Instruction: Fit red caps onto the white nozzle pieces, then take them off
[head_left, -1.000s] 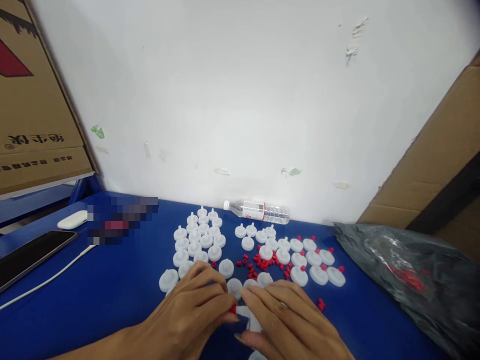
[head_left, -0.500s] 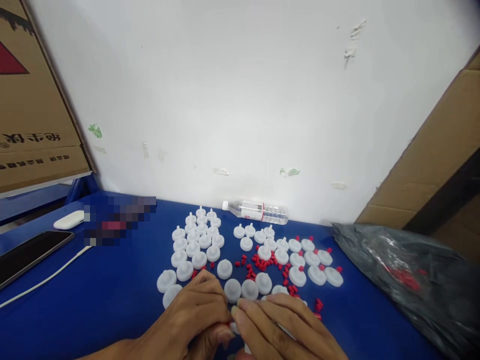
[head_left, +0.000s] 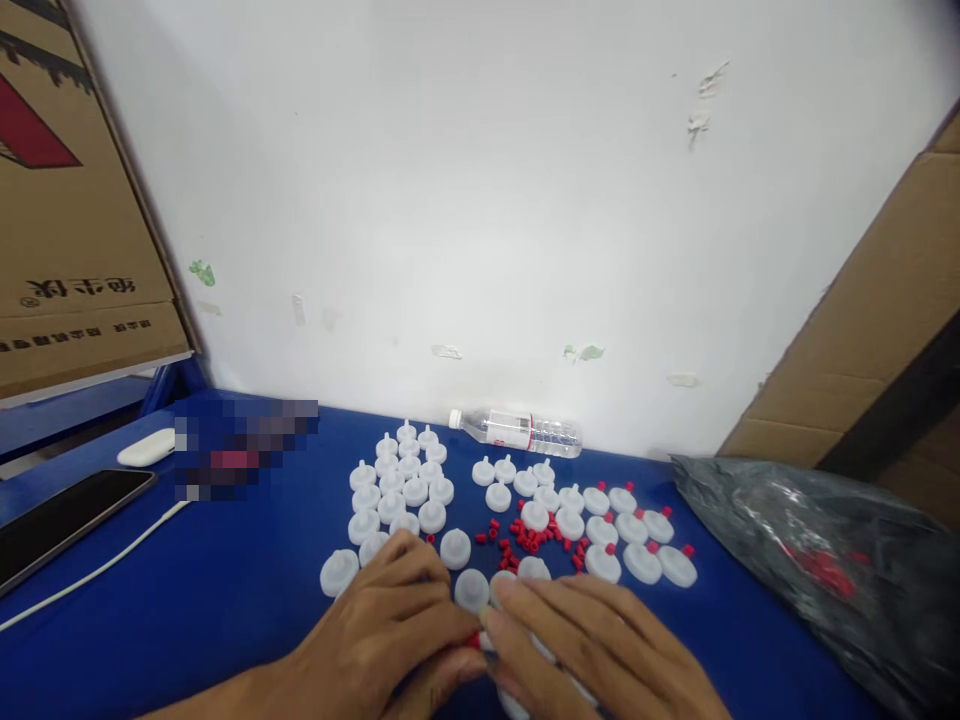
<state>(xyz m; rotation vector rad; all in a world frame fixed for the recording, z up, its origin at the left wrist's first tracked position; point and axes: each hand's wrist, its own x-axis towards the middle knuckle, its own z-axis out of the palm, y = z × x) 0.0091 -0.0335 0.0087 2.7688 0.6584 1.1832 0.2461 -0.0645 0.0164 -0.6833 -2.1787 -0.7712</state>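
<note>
At the bottom of the head view my two hands meet over the blue table. My left hand (head_left: 405, 610) is closed, its thumb and index finger pinching a small red cap (head_left: 473, 640). My right hand (head_left: 600, 640) curls over a white spouted lid (head_left: 514, 705), largely covered by the fingers. The lid's tip points left and meets the red cap; how far the cap sits on it is hidden. Just beyond the hands stand more white lids (head_left: 455, 549) and a scatter of loose red caps (head_left: 529, 540).
Rows of white lids (head_left: 391, 480) stand left of centre. Lids with red caps on their spouts (head_left: 641, 562) lie to the right. A plastic bottle (head_left: 510, 430) lies against the wall. A grey plastic bag (head_left: 795, 520) is on the right, a phone (head_left: 75, 520) and cable (head_left: 112, 550) on the left.
The view has shifted slightly, so the scene sits a little lower and further right. More of the red cap shows between my left fingers. Both hands stay together.
</note>
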